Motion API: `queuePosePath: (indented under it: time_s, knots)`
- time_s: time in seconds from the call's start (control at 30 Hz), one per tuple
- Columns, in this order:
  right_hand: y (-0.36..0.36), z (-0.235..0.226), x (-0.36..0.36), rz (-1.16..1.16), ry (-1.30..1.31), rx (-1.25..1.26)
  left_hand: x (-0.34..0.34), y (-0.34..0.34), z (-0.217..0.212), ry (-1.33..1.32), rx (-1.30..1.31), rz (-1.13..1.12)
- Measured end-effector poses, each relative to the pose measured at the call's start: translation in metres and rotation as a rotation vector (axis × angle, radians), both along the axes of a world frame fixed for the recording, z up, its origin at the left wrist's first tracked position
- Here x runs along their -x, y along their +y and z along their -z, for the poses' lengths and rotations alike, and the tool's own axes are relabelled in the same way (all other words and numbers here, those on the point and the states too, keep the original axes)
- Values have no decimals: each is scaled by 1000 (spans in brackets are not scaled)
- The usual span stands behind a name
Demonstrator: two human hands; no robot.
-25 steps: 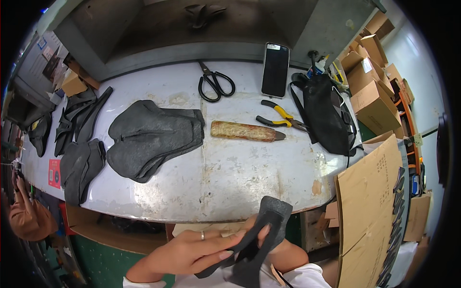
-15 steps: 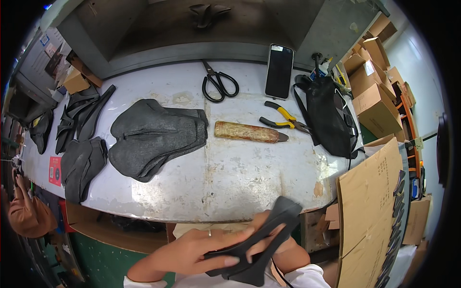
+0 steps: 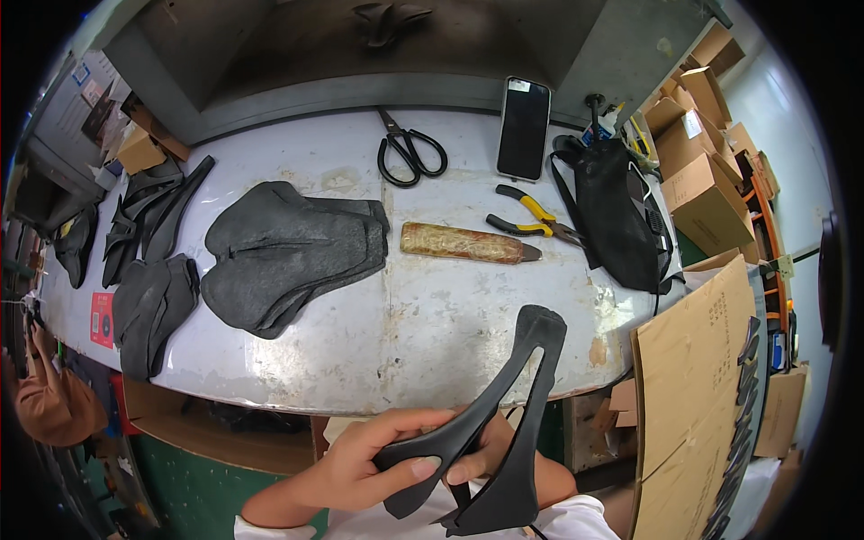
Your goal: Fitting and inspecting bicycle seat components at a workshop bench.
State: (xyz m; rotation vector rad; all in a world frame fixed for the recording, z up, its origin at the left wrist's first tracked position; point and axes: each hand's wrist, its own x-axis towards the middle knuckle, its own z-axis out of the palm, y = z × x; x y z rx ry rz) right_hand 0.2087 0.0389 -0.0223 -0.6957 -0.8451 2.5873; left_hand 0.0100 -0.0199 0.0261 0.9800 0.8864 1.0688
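left hand (image 3: 378, 454) grips one prong of a forked black shell (image 3: 492, 403), right hand (image 3: 489, 450) grips it between the prongs, its narrow end overlapping the front edge of the desk (image 3: 423, 351) in view; beyond lie a wrapped tool (image 3: 463, 243), pliers (image 3: 539, 211) and, toward the back edge, scissors (image 3: 394, 134).

A worn white table (image 3: 450, 360) spreads ahead of my grip (image 3: 369, 463), its far side holding black-handled scissors (image 3: 394, 135) and a dark-screened phone (image 3: 524, 130), with yellow-and-black pliers (image 3: 552, 228) and a mottled brown, dark-tipped tool (image 3: 463, 243) nearer me. A black bag (image 3: 612, 216) slumps ahead and to my grip's right, cardboard boxes (image 3: 706, 198) piled beyond it. Well to my grip's left, a red card (image 3: 97, 310) lies near the edge.
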Motion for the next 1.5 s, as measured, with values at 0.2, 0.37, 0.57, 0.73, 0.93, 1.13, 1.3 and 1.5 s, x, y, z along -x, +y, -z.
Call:
queuePosePath:
  time_s: [0.2,0.37,0.57,0.73,0.93,1.13,1.3,1.5]
  knots:
    - [0,-2,-2,-7,25,-107,4,-2,4,52,-65,62]
    - [-3,-9,8,199,-116,-156,6,2,-4,124,14,141]
    - [14,-1,-8,-145,-54,-161,6,1,2,186,-122,110]
    - [-7,4,0,231,75,32,3,0,6,-69,29,99]
    - [-2,-15,12,74,-79,-98,-13,-10,17,-212,10,-209]
    - [-1,-17,10,102,-79,-64,-20,-9,13,-219,89,-258]
    - [-4,-12,14,232,-109,-185,-18,-13,14,-66,-6,-241]
    - [0,-5,28,553,-77,-122,-19,-12,17,-7,-68,-150]
